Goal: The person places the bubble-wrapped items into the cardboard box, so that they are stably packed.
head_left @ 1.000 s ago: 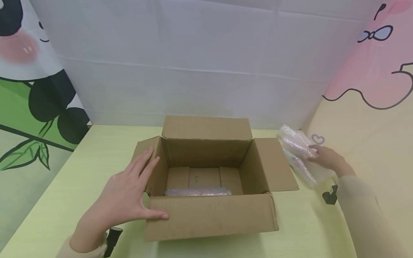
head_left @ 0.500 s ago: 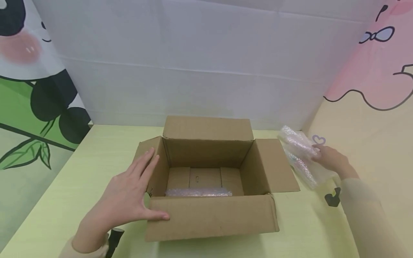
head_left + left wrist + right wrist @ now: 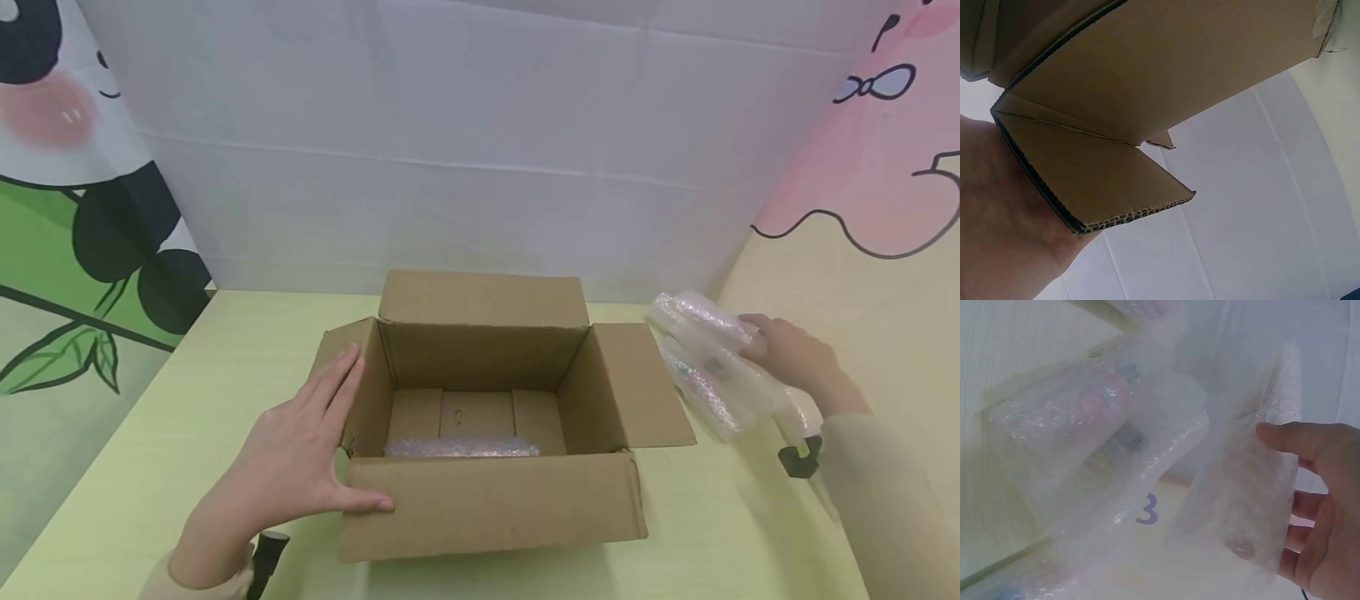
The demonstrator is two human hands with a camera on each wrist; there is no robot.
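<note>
An open cardboard box (image 3: 491,500) stands in the middle of the table, flaps spread outward. My left hand (image 3: 288,454) rests at its left front corner with fingers straight along the left flap (image 3: 1097,169) and the thumb on the front flap. Inside the box, a strip of bubble wrap (image 3: 461,447) shows near the front wall. At the right, my right hand (image 3: 802,362) pinches a piece of bubble wrap (image 3: 1241,487) between thumb and fingers. More bubble wrap (image 3: 1066,406) lies beside it, with blurred pinkish and dark patches showing through.
The pale yellow table (image 3: 210,358) carries the box. A white sheet (image 3: 480,167) hangs behind it. Painted panels stand at both sides, the right panel (image 3: 885,317) close to my right hand. The box's right flap (image 3: 645,383) reaches toward the bubble wrap.
My right hand has shifted right and slightly up, raising one piece of bubble wrap off the others. The left hand and the box have stayed in place.
</note>
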